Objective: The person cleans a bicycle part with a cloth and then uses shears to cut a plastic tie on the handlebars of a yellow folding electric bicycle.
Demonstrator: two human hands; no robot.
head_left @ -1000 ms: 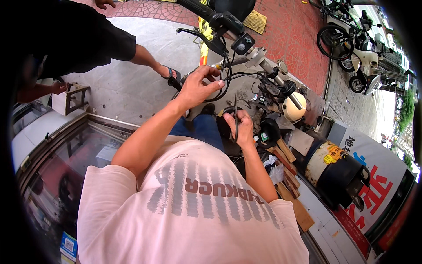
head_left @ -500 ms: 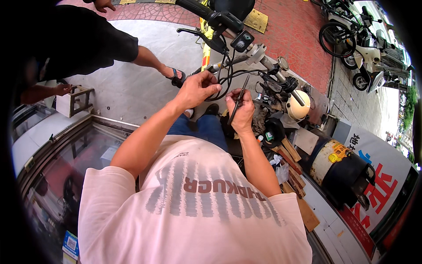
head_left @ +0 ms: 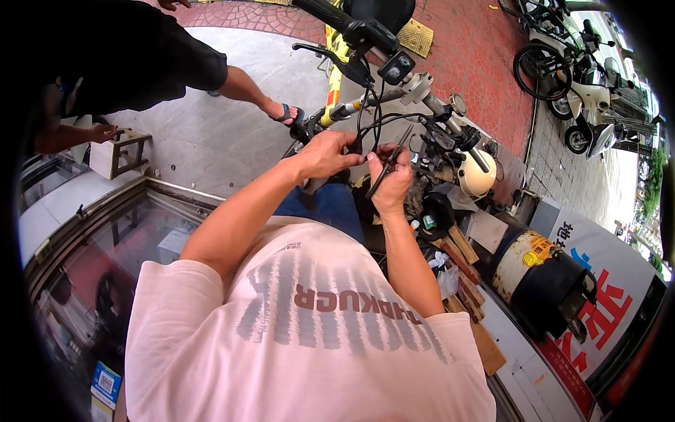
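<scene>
A yellow bicycle (head_left: 335,88) stands before me, its silver handlebar (head_left: 437,107) carrying a brake lever and a small black control unit. Black cables (head_left: 377,117) loop down from the bar to my hands. My left hand (head_left: 325,155) is closed, thumb and fingers pinching a black cable; its exact grip is partly hidden. Close beside it, my right hand (head_left: 391,186) is wrapped around a slim dark pointed tool (head_left: 380,180), whose tip slants up and away to the right. Its exact kind is unclear. The fingertips of both hands nearly meet.
At the left is a person in black shorts (head_left: 200,70) and sandals, near a small stool (head_left: 128,156). A cream helmet (head_left: 477,174), wood pieces (head_left: 470,281) and a rusty drum (head_left: 520,257) lie to the right. A glass case (head_left: 105,246) is at lower left; motorbikes (head_left: 545,67) stand far right.
My left hand has moved slightly right and down, and my right hand up toward it, so their fingertips are now close together by the cables. The tool stays in my right hand.
</scene>
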